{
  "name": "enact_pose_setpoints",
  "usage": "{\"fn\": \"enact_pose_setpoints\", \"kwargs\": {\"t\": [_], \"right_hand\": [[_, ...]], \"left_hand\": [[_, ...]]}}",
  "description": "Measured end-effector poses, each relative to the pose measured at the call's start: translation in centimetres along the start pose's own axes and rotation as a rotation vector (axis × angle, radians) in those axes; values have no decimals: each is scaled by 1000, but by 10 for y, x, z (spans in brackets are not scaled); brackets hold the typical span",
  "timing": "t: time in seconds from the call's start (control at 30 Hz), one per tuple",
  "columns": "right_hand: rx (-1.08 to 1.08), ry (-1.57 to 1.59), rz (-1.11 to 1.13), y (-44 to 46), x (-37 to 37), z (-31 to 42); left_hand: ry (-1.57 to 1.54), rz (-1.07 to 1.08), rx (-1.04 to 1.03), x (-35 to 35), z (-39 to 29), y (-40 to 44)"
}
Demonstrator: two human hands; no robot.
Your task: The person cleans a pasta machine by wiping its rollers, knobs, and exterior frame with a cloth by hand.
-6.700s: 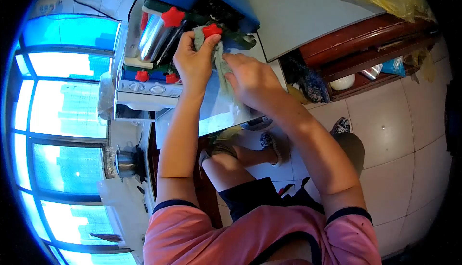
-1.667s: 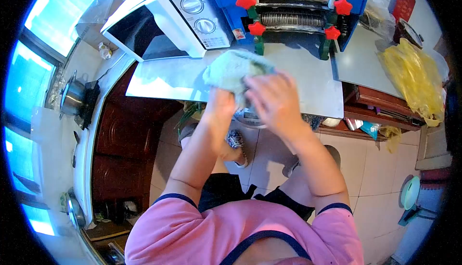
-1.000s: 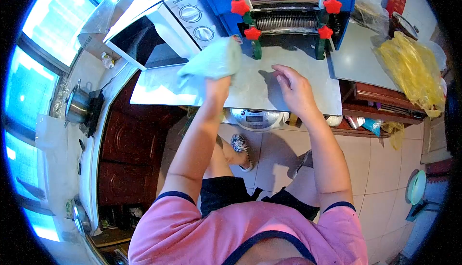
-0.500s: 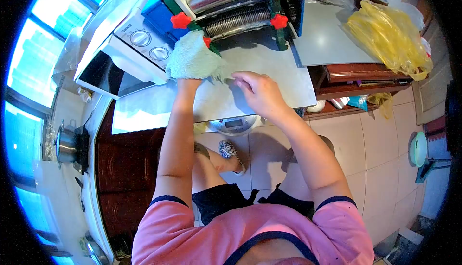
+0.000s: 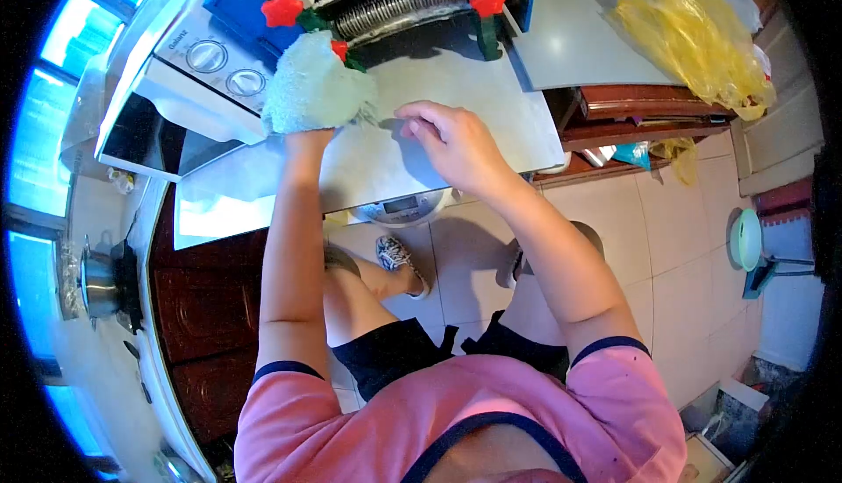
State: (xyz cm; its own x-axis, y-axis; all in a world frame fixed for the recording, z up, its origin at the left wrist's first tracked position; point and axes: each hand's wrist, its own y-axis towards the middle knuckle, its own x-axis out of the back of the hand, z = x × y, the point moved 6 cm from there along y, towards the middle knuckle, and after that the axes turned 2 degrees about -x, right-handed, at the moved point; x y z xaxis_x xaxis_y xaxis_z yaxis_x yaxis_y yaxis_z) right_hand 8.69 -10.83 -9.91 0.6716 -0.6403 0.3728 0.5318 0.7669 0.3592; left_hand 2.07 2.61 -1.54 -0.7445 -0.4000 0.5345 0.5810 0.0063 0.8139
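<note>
A light green cloth (image 5: 311, 84) covers my left hand (image 5: 309, 135), which holds it; the fingers are hidden under it. The cloth is beside the lower left red star knob (image 5: 339, 49) of the blue machine with metal rollers (image 5: 403, 8), close to the front of the white microwave (image 5: 202, 67). Over the grey-white tabletop (image 5: 377, 159), my right hand (image 5: 458, 143) is empty, its fingers loosely bent and the thumb a little apart from them.
At the upper right, a yellow plastic bag (image 5: 693, 40) lies on a grey surface (image 5: 583, 36) above open reddish-brown drawers (image 5: 631, 102). A round appliance with a display (image 5: 402, 208) stands below the table's front edge. A metal pot (image 5: 101, 281) is at the far left.
The view has turned and shifted, so the machine now appears further left. Both hands were together on the cloth; my right hand has let go and moved apart, while the cloth has come beside the machine's left knobs.
</note>
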Motion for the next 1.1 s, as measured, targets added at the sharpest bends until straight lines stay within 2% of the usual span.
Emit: {"fn": "enact_pose_setpoints", "kwargs": {"t": [0.07,0.1,0.13,0.2,0.23,0.27,0.33,0.37,0.4,0.47,0.5,0.53,0.6,0.63,0.73,0.77,1.0,1.03,1.1], "right_hand": [[14,1,0,-1,-2,1],[-4,17,6,0,-3,0],[-20,31,14,2,-3,-1],[-38,28,26,2,-3,0],[-57,32,27,2,-3,0],[-45,34,38,3,-5,1],[-105,58,21,2,-5,-4],[-93,68,28,2,-5,-3],[-110,81,35,2,-4,-4],[-109,106,39,3,-3,-3],[-105,111,37,2,-3,-3],[-102,116,32,2,-3,-3],[-77,104,18,4,-2,-4],[-65,81,16,2,-2,-4],[-35,58,5,1,0,1],[-32,64,9,1,-1,2],[19,-3,-36,-3,3,5],[15,-19,-31,-3,3,4],[20,-10,-29,-4,3,5]], "left_hand": [[153,326,-116,-11,-1,3],[226,465,-81,-11,-8,14],[226,462,-75,-12,-14,19],[336,696,10,-27,-8,20],[333,593,-8,-45,5,14],[344,590,4,-42,7,11],[170,134,-27,-13,0,17],[176,25,24,-12,3,16],[194,23,22,-5,-1,23],[172,621,250,-21,3,29],[199,657,190,-10,-6,29],[214,654,183,-9,-7,29],[138,507,288,-3,-4,31],[62,543,335,-4,1,30],[128,615,371,-9,1,38],[173,494,350,-24,10,29],[151,766,495,-13,-5,43],[169,676,509,-12,-6,38],[151,652,531,-11,-4,29]]}}
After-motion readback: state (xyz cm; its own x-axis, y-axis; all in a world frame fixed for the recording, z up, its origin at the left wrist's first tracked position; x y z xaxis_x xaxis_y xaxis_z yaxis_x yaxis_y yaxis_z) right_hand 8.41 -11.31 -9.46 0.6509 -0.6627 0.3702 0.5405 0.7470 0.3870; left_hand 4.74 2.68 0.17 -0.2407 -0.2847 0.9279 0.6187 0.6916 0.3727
